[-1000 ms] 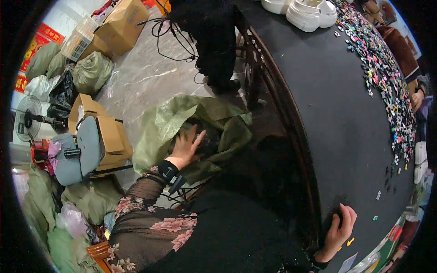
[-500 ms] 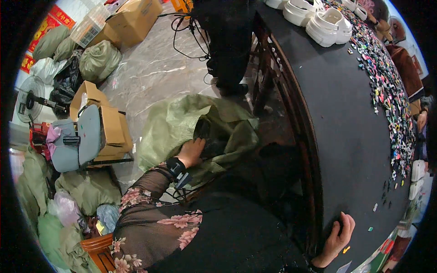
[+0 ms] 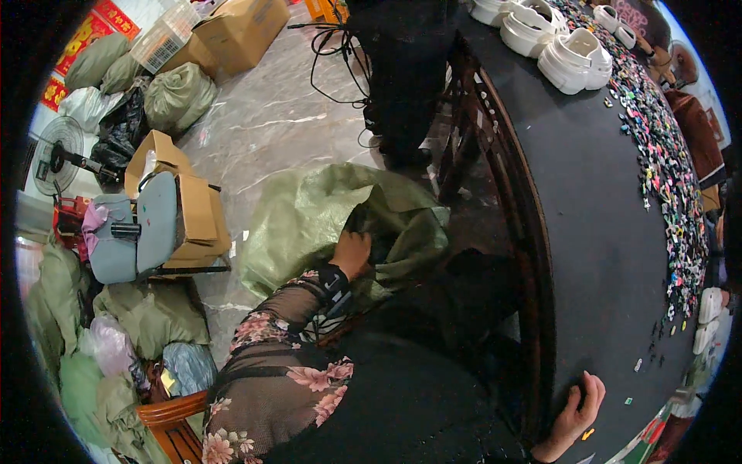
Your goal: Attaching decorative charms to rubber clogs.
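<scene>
My left hand (image 3: 353, 251) reaches into the mouth of a large green woven sack (image 3: 297, 220) on the floor. Its fingers disappear into the dark opening, so what they touch there is hidden. At the lower right, my right hand (image 3: 581, 410) rests at the edge of the black tabletop (image 3: 595, 255), fingers loosely bent, thumb apart, holding nothing. A small yellow piece (image 3: 588, 435) lies just beside it. White clogs (image 3: 573, 62) stand on the far part of the table, next to a long heap of small colourful charms (image 3: 671, 178).
A person in dark trousers (image 3: 402, 77) stands beyond the sack, near hanging black cables (image 3: 332, 46). To the left are a grey chair (image 3: 157, 224), cardboard boxes (image 3: 241, 35), a fan (image 3: 58, 155) and several full sacks (image 3: 179, 97). A wooden chair (image 3: 166, 417) is close behind my left arm.
My left hand has moved slightly right and deeper into the sack's opening. The view has shifted a little. My right hand stays at the table edge.
</scene>
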A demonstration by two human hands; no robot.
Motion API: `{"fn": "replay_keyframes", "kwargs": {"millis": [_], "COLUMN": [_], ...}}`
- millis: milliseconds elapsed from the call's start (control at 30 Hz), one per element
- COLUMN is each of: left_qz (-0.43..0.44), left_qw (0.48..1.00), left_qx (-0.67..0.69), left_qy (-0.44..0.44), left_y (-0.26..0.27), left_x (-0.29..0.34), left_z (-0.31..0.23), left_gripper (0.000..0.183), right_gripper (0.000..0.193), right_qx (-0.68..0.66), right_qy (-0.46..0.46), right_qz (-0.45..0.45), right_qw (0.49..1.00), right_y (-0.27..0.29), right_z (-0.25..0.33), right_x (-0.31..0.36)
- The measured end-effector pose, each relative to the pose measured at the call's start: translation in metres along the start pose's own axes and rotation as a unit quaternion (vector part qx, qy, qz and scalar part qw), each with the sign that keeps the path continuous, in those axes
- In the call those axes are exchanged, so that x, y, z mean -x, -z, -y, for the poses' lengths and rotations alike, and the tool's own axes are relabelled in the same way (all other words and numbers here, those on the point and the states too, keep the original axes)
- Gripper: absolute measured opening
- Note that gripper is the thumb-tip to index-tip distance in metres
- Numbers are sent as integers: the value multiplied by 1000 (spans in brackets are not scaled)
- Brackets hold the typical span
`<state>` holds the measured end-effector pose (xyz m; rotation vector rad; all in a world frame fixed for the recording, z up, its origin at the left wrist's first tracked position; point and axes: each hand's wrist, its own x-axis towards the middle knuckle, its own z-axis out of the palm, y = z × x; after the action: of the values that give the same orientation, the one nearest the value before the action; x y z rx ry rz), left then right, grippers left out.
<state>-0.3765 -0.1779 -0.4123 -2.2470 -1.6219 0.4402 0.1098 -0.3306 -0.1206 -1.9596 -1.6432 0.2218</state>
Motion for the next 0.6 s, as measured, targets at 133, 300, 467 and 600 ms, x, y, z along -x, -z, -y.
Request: {"fn": "replay_keyframes", "kwargs": {"millis": [133, 300, 467, 600], "left_qz": [132, 91, 114, 131], "left_qw": [981, 979, 973, 949], "left_qx": [138, 184, 200, 287], "left_qy": [-16, 18, -7, -1], "left_y": [40, -4, 16, 26], "left_x": [-18, -2, 0, -2], "left_z": [11, 5, 12, 23], "left_gripper": [65, 65, 62, 56], "right_gripper": [31, 30, 30, 29], "right_qx": [-14, -29, -19, -18], "right_qy": [-12, -17, -13, -15], "right_qz": [-1, 2, 4, -19], "right_qw": [1000, 999, 1000, 1000], "right_y": [0, 0, 2, -3], "right_z": [-1, 1, -6, 4], "right_x": [1, 1, 7, 2]}}
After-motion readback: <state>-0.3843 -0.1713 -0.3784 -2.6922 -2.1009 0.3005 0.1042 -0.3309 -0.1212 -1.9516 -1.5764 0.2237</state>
